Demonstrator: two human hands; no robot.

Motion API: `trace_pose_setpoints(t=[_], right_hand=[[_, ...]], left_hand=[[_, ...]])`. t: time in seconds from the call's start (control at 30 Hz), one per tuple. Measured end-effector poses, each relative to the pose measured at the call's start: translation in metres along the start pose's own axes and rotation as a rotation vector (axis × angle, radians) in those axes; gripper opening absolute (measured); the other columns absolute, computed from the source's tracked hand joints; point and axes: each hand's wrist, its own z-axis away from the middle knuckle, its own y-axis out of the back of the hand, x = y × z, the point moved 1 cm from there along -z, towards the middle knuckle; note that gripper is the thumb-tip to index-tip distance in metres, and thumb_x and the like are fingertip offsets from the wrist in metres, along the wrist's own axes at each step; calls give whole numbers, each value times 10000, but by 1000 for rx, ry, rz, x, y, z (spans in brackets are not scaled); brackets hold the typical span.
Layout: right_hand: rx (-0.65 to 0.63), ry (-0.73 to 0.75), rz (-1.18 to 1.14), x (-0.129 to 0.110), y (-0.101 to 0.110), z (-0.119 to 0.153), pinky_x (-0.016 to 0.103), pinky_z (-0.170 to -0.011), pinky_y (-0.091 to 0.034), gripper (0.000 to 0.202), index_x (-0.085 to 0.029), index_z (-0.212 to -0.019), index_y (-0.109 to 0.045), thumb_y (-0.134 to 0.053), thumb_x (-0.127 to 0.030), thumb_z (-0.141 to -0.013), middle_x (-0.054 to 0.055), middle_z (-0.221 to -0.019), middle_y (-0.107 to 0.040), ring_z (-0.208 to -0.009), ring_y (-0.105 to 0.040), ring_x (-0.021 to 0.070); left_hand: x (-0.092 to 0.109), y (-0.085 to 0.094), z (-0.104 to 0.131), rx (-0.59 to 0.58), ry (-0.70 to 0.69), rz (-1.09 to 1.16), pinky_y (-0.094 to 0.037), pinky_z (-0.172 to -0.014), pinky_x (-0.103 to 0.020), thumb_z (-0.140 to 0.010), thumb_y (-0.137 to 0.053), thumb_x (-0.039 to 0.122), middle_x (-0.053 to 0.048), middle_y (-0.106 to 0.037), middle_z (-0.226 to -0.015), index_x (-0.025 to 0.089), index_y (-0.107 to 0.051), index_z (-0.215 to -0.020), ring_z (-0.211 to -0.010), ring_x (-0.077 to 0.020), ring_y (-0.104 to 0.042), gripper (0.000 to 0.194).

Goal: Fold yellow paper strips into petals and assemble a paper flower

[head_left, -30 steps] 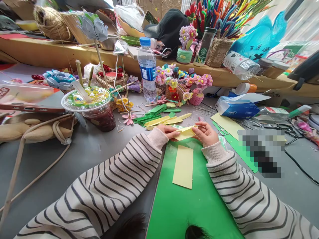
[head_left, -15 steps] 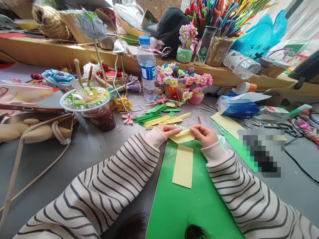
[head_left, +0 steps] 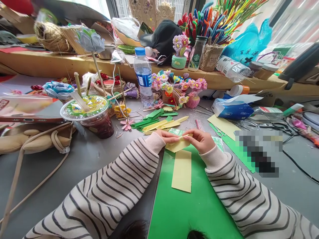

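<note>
Between my two hands is a small yellow paper piece [head_left: 177, 146], partly folded along its upper edge. My left hand [head_left: 167, 136] pinches its left part, and my right hand [head_left: 199, 140] pinches the upper right part, the fingertips of both close together. Just below lies a flat yellow paper rectangle [head_left: 181, 172] on a green sheet [head_left: 184, 212]. Folded yellow strips [head_left: 171, 124] and green strips [head_left: 149, 119] are piled beyond my hands.
A lidded drink cup [head_left: 99, 124] stands left, a water bottle [head_left: 144, 81] behind the strips. On the right are small scissors [head_left: 219, 132], a blue tissue pack [head_left: 231, 109] and a green paper strip [head_left: 241, 154]. Craft flowers [head_left: 174, 84] stand at the back.
My right hand's fingertips have moved left along the paper's folded edge, nearer my left hand. The view has shifted slightly, showing more of the window area.
</note>
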Motion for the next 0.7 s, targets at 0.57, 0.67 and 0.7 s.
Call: trace_pose_setpoints(t=[0.57, 0.67, 0.7], right_hand=[[-276, -54, 52, -20, 25, -2, 241, -521, -469, 225, -157, -824, -616, -555, -290, -652, 23, -658, -608, -522, -551, 102], [-232, 6, 146, -22, 24, -2, 230, -492, -462, 187, -172, -785, -634, -540, -272, -658, 18, -634, -609, -488, -542, 97], [-217, 26, 165, -22, 22, -2, 228, -479, -459, 180, -179, -771, -639, -538, -272, -656, 16, -628, -611, -473, -538, 96]], left_hand=[[3, 0, 4, -20, 85, 61, -441, -651, -245, -451, -698, 266, -43, -651, -653, 132, -667, -722, -615, -136, -576, 304], [3, 0, 3, -49, 98, 77, -441, -650, -237, -449, -700, 258, -43, -651, -654, 127, -666, -720, -609, -128, -574, 303], [3, 0, 3, -54, 102, 84, -440, -648, -235, -451, -699, 255, -42, -651, -659, 128, -665, -722, -610, -127, -575, 301]])
